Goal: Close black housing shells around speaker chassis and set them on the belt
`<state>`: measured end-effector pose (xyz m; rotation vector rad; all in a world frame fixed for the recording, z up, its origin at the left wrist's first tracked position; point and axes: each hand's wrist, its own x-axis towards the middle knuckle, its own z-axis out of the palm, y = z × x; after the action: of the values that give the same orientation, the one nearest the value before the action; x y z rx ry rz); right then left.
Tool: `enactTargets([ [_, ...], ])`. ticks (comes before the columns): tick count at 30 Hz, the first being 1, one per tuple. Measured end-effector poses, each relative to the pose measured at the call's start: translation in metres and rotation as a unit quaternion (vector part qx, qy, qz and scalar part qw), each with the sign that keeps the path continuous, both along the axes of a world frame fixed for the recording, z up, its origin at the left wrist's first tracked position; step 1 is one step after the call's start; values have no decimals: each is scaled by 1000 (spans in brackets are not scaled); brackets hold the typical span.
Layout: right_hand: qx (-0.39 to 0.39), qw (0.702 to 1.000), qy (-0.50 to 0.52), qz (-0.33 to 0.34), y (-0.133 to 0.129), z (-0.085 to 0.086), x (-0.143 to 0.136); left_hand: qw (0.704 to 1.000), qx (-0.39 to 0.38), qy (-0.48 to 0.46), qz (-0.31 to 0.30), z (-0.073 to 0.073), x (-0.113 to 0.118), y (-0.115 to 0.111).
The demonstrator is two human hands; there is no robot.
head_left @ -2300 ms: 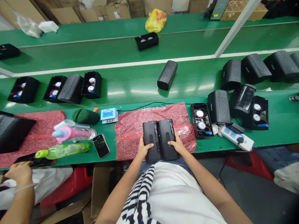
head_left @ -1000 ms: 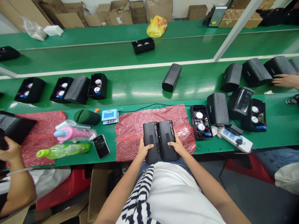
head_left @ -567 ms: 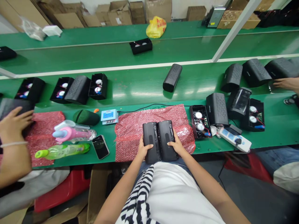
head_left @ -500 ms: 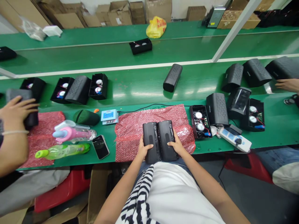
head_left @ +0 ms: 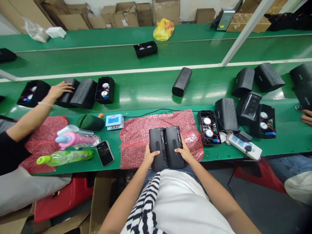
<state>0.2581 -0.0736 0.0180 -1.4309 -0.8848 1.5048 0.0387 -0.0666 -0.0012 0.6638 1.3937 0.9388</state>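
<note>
Two black speaker housings stand side by side over the front edge of a red bubble-wrap sheet (head_left: 136,139), close to my lap. My left hand (head_left: 149,154) is closed round the left black housing (head_left: 157,139), its thumb on the face. Round the outer side of the right black housing (head_left: 173,138) my right hand (head_left: 184,151) is closed, thumb also on the face. Just right of the sheet lies an open housing (head_left: 209,127) with two round drivers and wires. A closed housing (head_left: 226,115) is beside it.
A meter box (head_left: 114,122), phone (head_left: 105,153), green bottle (head_left: 65,157) and pink bottle (head_left: 78,140) are on the left. A power strip (head_left: 245,146) lies right. Beyond is a single housing (head_left: 182,82). Co-workers' hands (head_left: 59,91) appear at both sides.
The left co-worker's hand has moved away to the housings at the back left, setting a housing among them. At the right, a co-worker's hand and a dark housing have shifted. My hands are unmoved.
</note>
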Motion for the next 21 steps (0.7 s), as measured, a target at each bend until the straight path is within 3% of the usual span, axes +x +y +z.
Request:
enactTargets([
  [15, -7, 1000, 10, 10, 1, 7, 0, 1000, -13, 2, 4, 8, 2, 1],
  [21, 3, 1000, 17, -1, 0, 5, 0, 1000, 15, 12, 2, 13, 5, 1],
])
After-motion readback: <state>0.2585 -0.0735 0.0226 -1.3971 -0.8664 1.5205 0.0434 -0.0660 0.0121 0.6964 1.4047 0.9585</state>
